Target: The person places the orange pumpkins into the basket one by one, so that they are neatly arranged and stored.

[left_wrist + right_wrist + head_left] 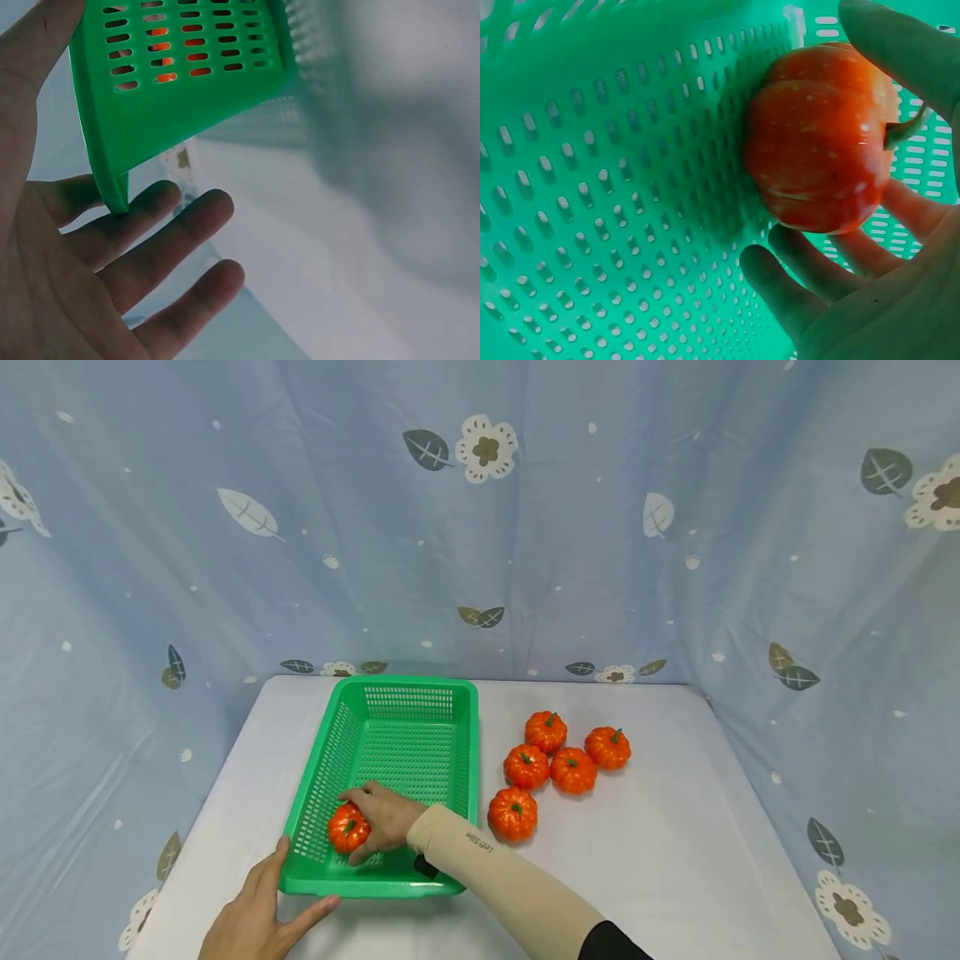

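A green slotted basket (405,682) stands on the white table (675,852), left of centre. My right hand (358,825) reaches into its near left corner and holds a small orange pumpkin (347,828) with a green stem, low against the basket's floor. In the right wrist view my thumb and fingers (810,274) wrap round the pumpkin (817,150) beside the basket wall (592,187). My left hand (281,893) lies open on the table and touches the basket's near left corner from outside. The left wrist view shows that corner (112,187) against my spread left hand (112,255).
Several more small orange pumpkins (573,770) sit in a cluster on the table right of the basket, the nearest one (513,814) close to my right forearm. A blue leaf-print curtain (480,527) closes off the back and both sides.
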`<state>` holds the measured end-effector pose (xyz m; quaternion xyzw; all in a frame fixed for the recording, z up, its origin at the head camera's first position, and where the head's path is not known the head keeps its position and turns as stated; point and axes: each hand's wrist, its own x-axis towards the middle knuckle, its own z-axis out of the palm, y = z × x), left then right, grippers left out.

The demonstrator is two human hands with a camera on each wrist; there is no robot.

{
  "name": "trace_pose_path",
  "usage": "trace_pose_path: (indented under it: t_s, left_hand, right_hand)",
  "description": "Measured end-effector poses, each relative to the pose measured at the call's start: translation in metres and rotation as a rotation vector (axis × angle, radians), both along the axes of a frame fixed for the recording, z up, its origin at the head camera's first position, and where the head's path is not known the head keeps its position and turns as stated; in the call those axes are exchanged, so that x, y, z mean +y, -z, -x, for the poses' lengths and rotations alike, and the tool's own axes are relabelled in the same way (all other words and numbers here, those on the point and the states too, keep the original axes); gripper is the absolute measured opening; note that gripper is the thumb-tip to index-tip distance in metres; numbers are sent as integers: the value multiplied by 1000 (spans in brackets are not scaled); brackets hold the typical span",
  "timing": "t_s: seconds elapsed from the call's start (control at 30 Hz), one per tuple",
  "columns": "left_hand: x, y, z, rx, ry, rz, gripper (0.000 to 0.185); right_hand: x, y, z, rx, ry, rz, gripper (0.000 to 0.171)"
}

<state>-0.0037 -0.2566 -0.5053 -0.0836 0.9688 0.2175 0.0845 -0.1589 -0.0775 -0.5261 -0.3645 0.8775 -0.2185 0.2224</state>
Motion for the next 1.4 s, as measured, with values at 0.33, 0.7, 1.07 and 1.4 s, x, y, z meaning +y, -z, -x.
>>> trace_pose_path:
  t_s: [0.33, 0.7, 1.07, 1.4]
  left_hand:
    - [-1, 0, 1, -39, -2, -9, 128]
    - [1, 2, 1, -25, 12, -13, 126]
    - [3, -2, 3, -78, 32, 57, 127]
    - [6, -6, 11, -110, 23, 80, 130]
  right_hand:
    - [4, -19, 1, 10, -35, 10, 93]
    - [33, -61, 1, 16, -32, 222, 86]
    - [89, -84, -13, 162, 23, 421, 78]
    - [163, -72, -37, 233, 225, 548, 78]
